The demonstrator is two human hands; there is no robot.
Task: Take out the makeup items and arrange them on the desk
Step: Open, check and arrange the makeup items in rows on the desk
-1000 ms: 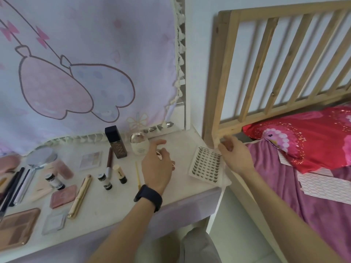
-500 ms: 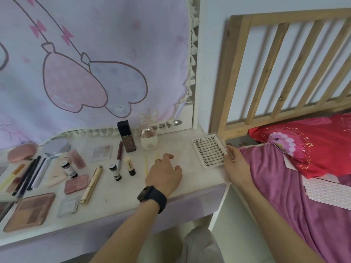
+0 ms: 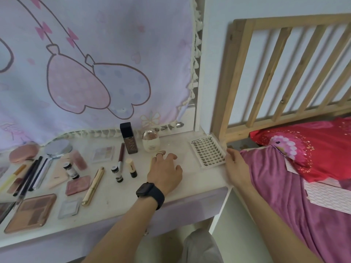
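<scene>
At the near edge of the desk, a brown eyeshadow palette and a clear compact are seen lying flat, with a gold tube and a pink blush compact just behind them. A dark watch is worn on the left wrist. The left hand is laid palm down on the bare middle of the desk, fingers spread and relaxed, with nothing held. The right hand is placed at the desk's right edge, its fingers fairly straight and set against the right side of the lash tray; no curled grip is seen. The tray lies flat near the far right corner, between the two hands and well apart from the left one. Farther back, a dark foundation bottle and a rounded white bottle stand upright, side by side. Behind them a pink printed cloth hangs, and to the right a wooden headboard rises above a red pillow.
</scene>
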